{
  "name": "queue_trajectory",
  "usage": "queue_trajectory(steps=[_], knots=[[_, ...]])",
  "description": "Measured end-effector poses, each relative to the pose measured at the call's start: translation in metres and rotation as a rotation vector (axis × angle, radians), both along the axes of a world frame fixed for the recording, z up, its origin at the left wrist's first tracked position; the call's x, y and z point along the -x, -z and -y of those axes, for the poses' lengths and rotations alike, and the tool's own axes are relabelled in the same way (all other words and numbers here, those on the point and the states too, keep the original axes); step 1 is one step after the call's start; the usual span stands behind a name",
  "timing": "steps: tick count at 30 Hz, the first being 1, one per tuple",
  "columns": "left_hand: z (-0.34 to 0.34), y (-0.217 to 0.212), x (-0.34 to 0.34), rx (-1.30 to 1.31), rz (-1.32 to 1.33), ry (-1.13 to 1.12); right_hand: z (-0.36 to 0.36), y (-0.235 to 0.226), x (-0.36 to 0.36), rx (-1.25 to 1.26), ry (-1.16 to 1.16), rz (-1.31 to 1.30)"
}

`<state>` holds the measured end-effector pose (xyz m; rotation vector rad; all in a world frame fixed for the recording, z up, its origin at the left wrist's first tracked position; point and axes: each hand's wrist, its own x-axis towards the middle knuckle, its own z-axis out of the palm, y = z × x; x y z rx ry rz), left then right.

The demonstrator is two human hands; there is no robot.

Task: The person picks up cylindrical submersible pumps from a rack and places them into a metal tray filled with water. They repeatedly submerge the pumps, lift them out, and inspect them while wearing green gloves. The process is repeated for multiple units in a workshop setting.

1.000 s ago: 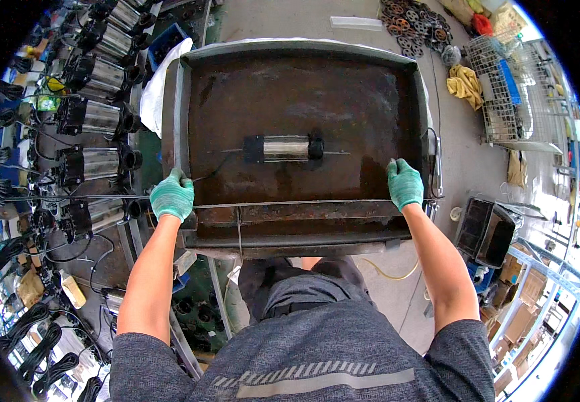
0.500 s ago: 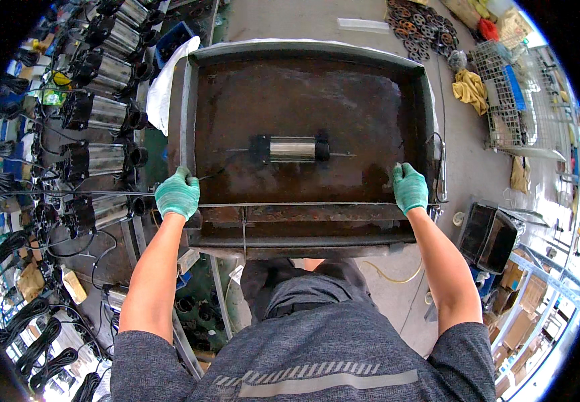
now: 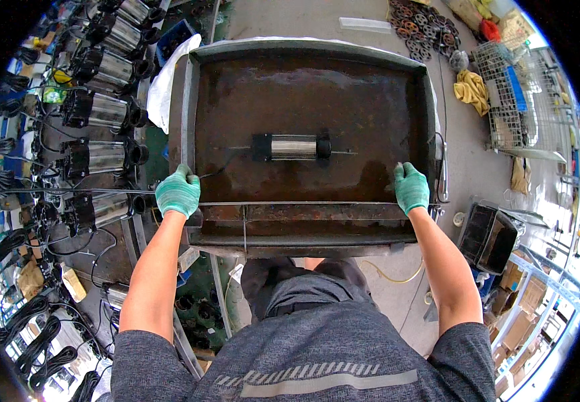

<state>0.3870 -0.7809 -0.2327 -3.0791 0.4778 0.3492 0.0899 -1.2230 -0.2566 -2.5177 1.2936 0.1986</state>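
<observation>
Along the near rim of the rusty steel tray (image 3: 310, 74), the left hand (image 3: 178, 191) at eight o'clock and right hand (image 3: 411, 188) at four o'clock close their gloved fingers over it. Probably heavy and rigid, it suits corner holds. A cylindrical pump (image 3: 292, 147) lies centred inside.

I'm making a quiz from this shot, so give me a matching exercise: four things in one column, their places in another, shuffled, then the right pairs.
Things:
1. motor
2. left hand
3. yellow cloth
4. black box

Places:
A. on the floor, far right of the tank
B. lying in the middle of the tank
C. on the floor by the right forearm
D. on the tank's near left rim

Pairs: 1-B, 2-D, 3-A, 4-C
</observation>
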Motion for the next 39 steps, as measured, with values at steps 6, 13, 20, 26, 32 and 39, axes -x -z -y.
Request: queue_trajectory(steps=[6, 13, 20, 26, 32, 39], knots=[[0.0000, 0.0011, -0.0007, -0.011, -0.012, -0.009, 0.0011, 0.0012, 0.0007, -0.016, 0.005, 0.005], [-0.0006, 0.0022, -0.0006, -0.005, -0.014, -0.011, 0.0007, 0.0012, 0.0013, -0.008, 0.019, 0.003], [0.0004, 0.0004, -0.0005, -0.016, -0.021, -0.017, 0.0027, 0.0046, 0.0022, -0.015, 0.020, 0.007], [0.0012, -0.0012, -0.0002, -0.031, -0.036, -0.034, 0.0016, 0.0022, 0.0012, -0.021, 0.026, -0.004], [0.0005, 0.0008, -0.0018, -0.044, -0.040, -0.024, 0.0015, 0.0027, 0.0011, -0.007, 0.013, 0.010], [-0.0027, 0.0051, -0.0015, -0.024, -0.009, -0.011, 0.0021, 0.0029, 0.0010, -0.032, 0.027, 0.005]])
